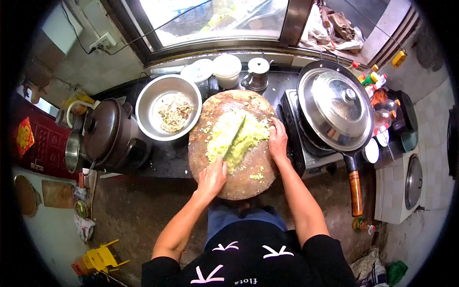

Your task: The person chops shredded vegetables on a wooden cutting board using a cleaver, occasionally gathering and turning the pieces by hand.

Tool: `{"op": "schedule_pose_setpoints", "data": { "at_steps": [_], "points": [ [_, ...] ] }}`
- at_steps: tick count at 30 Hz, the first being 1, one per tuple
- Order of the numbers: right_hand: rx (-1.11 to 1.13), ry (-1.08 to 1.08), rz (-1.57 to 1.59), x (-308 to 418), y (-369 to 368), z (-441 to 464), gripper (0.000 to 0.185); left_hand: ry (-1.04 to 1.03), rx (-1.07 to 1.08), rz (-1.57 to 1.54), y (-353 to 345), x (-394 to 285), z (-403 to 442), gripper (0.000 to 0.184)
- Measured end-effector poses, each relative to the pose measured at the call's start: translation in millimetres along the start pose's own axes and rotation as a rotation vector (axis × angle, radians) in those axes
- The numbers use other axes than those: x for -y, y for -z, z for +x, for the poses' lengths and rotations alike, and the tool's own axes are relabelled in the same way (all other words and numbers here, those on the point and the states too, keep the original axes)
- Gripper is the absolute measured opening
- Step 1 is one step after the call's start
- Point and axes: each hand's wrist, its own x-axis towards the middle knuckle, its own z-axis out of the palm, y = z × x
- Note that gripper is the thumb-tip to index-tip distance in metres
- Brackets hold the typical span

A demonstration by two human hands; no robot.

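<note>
My left hand [212,179] is closed around the handle of a kitchen knife [234,138], whose blade points away from me across a heap of finely chopped pale green vegetable [223,131]. The heap lies on a round, worn wooden chopping block [256,184]. At the block's right edge rests my right hand [278,139], fingers stretched out, beside the chopped pieces. Left of the block stands a steel bowl [143,103] with a brownish minced mixture [174,114] inside. The knife's handle is mostly hidden in my fist.
A lidded wok [340,106] sits on the gas stove [313,162] at right, its wooden handle [355,193] jutting toward me. A dark lidded pot [106,126] stands far left. Behind the block are a white tub [226,67] and a metal pot [258,76]. Several bottles [382,115] line the right wall.
</note>
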Motion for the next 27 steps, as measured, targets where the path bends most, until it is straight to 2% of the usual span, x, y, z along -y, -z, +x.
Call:
{"op": "schedule_pose_setpoints", "data": {
  "at_steps": [4,6,7,12,14,18,22,27],
  "points": [
    [0.074,0.234,-0.306,-12,-18,19,0.033,0.017,-0.061,-0.064,31,-18,0,0.023],
    [0.161,0.114,-0.049,3,-24,1,0.033,0.078,-0.111,-0.063,26,-20,2,0.025],
    [0.155,0.100,-0.022,10,-28,-12,0.033,0.070,-0.081,-0.030,8,-6,7,0.024],
    [0.107,-0.091,0.232,37,3,-42,0.033,0.029,-0.011,-0.072,27,-19,5,0.026],
    [0.036,-0.109,0.220,36,11,-40,0.031,-0.003,-0.071,-0.129,19,-31,-2,0.027],
    [0.014,-0.142,0.274,26,16,-35,0.027,-0.042,0.080,-0.052,1,-22,14,0.023],
    [-0.042,-0.145,0.231,22,24,-46,0.022,-0.089,-0.053,-0.061,5,-35,0,0.023],
    [-0.050,-0.175,0.229,28,32,-45,0.020,-0.120,0.050,-0.072,5,-28,8,0.023]
  ]
}}
